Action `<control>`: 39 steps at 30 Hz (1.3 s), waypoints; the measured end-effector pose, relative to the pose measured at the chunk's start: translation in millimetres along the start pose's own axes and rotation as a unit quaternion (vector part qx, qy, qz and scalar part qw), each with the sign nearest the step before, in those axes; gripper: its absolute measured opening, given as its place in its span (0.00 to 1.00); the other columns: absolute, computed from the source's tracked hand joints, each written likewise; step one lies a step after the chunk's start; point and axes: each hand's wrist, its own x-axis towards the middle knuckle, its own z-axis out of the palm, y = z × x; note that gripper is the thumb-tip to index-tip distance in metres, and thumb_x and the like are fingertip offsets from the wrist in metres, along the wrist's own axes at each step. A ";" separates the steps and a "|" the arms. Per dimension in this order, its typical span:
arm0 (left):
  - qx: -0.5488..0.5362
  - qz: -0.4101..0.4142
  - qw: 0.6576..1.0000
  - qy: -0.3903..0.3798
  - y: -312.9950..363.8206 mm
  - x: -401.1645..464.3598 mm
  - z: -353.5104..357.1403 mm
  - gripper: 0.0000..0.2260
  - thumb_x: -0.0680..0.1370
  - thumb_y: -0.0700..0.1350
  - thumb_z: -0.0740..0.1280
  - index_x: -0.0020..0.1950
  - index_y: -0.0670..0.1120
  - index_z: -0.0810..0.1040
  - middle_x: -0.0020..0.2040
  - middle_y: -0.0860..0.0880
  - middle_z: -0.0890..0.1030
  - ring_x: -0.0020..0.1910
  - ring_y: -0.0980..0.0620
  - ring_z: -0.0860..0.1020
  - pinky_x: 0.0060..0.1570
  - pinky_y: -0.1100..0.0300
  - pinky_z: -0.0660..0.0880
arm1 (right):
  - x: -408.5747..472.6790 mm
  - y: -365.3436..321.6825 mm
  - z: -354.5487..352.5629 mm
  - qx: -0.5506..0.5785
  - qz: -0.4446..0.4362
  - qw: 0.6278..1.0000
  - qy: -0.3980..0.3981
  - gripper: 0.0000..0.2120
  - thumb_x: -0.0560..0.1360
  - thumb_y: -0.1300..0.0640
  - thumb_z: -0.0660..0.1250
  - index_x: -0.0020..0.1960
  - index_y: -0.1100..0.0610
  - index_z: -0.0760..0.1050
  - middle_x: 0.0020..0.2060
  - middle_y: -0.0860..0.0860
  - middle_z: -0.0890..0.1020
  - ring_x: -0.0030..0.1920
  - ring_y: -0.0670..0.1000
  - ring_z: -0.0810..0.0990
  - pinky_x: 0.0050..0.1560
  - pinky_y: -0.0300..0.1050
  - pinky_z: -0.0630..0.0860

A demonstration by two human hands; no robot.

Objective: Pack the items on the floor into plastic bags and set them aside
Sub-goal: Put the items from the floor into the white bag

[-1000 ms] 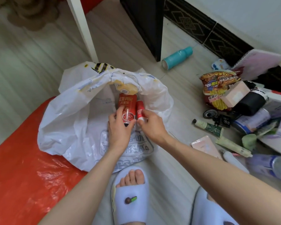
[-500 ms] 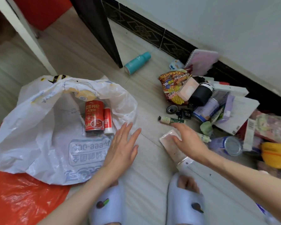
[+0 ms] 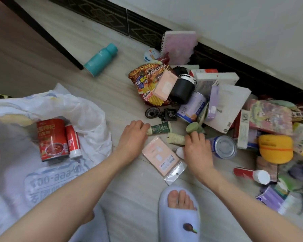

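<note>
On the floor beside the white plastic bag [image 3: 47, 172], where a red can [image 3: 51, 138] and a small red bottle [image 3: 73, 141] already lie, the left hand [image 3: 132, 137] curls its fingers on the end of a green tube [image 3: 160, 128]. Just right of it, the right hand [image 3: 197, 151] closes on a pale tube [image 3: 176, 138], with a pink packet [image 3: 162, 157] between the wrists. Crowding behind are a noodle packet [image 3: 147, 82], a black jar [image 3: 183, 89], a silver-topped can [image 3: 224, 147] and boxes; a teal bottle [image 3: 100, 59] lies apart.
</note>
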 end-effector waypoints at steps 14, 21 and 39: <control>-0.179 -0.087 0.970 0.140 -26.5 -82.7 -40.5 0.12 0.75 0.45 0.66 0.57 0.42 0.76 0.44 0.49 0.71 0.43 0.53 0.71 0.44 0.67 0.65 | -18.2 -35.5 -33.7 0.312 0.017 0.950 -0.001 0.13 0.74 0.55 0.65 0.54 0.61 0.72 0.46 0.57 0.79 0.47 0.58 0.77 0.43 0.48 0.69; -0.179 -0.272 0.909 0.259 -72.4 -176.6 -67.7 0.12 0.72 0.38 0.71 0.54 0.39 0.79 0.44 0.44 0.77 0.41 0.49 0.75 0.45 0.69 0.65 | -25.5 -143.8 -65.8 0.397 -0.071 0.912 -0.068 0.12 0.74 0.51 0.63 0.53 0.57 0.71 0.45 0.55 0.79 0.47 0.57 0.76 0.42 0.46 0.68; -0.282 -0.416 0.840 0.205 -125.5 -173.9 -75.1 0.20 0.77 0.42 0.63 0.69 0.43 0.66 0.61 0.51 0.72 0.59 0.50 0.71 0.51 0.66 0.63 | 20.4 -242.6 -76.1 0.526 -0.098 0.824 -0.186 0.22 0.76 0.59 0.62 0.69 0.58 0.65 0.63 0.54 0.75 0.59 0.49 0.75 0.55 0.34 0.67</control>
